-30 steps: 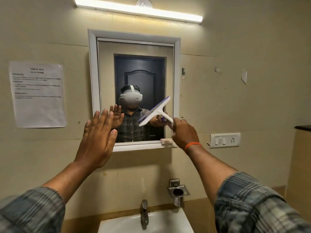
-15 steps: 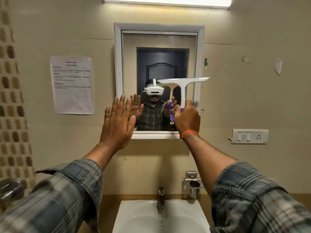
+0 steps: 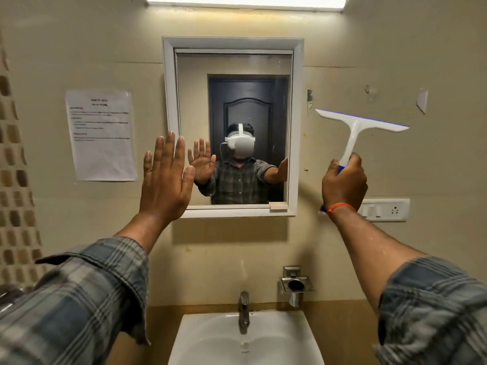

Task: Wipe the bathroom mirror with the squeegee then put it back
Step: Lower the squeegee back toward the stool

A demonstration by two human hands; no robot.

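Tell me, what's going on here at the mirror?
A person stands at a sink facing a wall mirror. Their right hand grips the handle of a white squeegee, blade up, held off to the right of the mirror in front of the bare wall, not on the glass. Their left hand is raised flat, fingers straight, by the mirror's left edge, holding nothing.

White squeegee (image 3: 361, 125), blue grip
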